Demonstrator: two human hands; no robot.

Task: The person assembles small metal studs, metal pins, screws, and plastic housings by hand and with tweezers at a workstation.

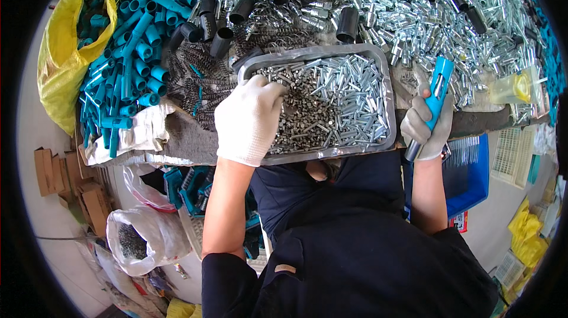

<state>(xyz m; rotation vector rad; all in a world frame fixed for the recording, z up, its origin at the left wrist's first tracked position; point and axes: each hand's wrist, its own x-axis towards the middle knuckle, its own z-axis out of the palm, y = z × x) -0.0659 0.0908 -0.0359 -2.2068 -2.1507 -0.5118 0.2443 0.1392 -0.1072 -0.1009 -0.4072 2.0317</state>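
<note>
My right hand [421, 125], in a white glove with greyish fingers, is wrapped round a teal plastic tool body [439, 84]. The body stands tilted, with a slot in its side and a dark metal end below my fingers. My left hand [248, 119], also gloved, reaches over the left side of a grey plastic tray [389, 90]. Its fingers are curled together at the small metal parts; whatever they pinch is hidden under the glove. Short dark metal pieces [305, 119] fill the tray's left and middle, and silvery pins [362, 102] lie in its right part.
Teal plastic bodies [139, 39] heap up at the left beside a yellow sack [62, 69]. Dark springs [198, 81], black sleeves [347, 25] and shiny metal rods [438, 28] cover the bench behind the tray. A blue bin [482, 170] stands below at the right.
</note>
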